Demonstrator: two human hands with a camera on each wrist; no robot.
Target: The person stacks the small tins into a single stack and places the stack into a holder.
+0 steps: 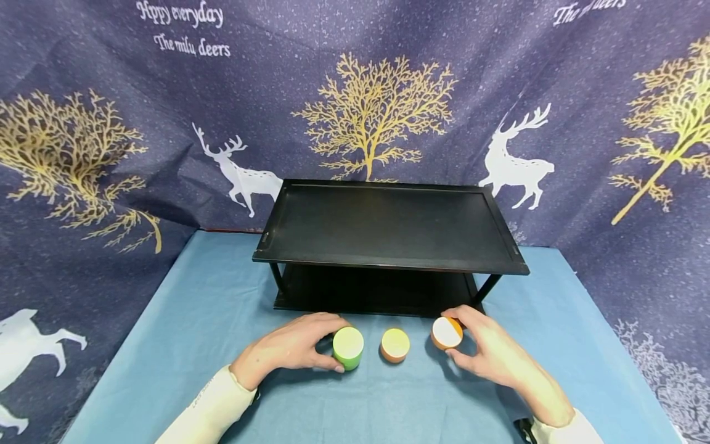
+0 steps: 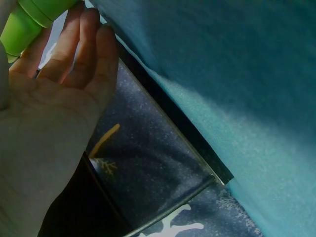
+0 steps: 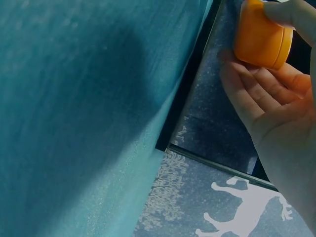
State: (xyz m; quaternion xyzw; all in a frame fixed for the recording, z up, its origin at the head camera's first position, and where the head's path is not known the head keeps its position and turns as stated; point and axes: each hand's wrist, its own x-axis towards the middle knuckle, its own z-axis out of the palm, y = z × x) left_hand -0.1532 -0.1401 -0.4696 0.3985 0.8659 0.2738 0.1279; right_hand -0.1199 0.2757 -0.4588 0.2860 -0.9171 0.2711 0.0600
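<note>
My left hand (image 1: 305,342) grips a small green cylindrical container (image 1: 347,349), thumb at the near side and fingers at the far side. Its top looks pale. In the left wrist view, part of this container (image 2: 29,22) shows above the fingers, with a step around its body. The right hand (image 1: 488,348) holds a small orange cylindrical container (image 1: 446,334) between thumb and fingers, its white top partly in shade. A seam rings this container (image 3: 261,37) in the right wrist view. Between the hands stands another small orange container (image 1: 395,346) with a yellowish top, touched by neither.
Behind the containers stands a black two-tier rack (image 1: 383,225), its lower shelf (image 1: 377,290) near the fingertips. A blue cloth (image 1: 366,407) covers the table. A dark fabric backdrop (image 1: 344,117) with deer and trees hangs around the back and sides.
</note>
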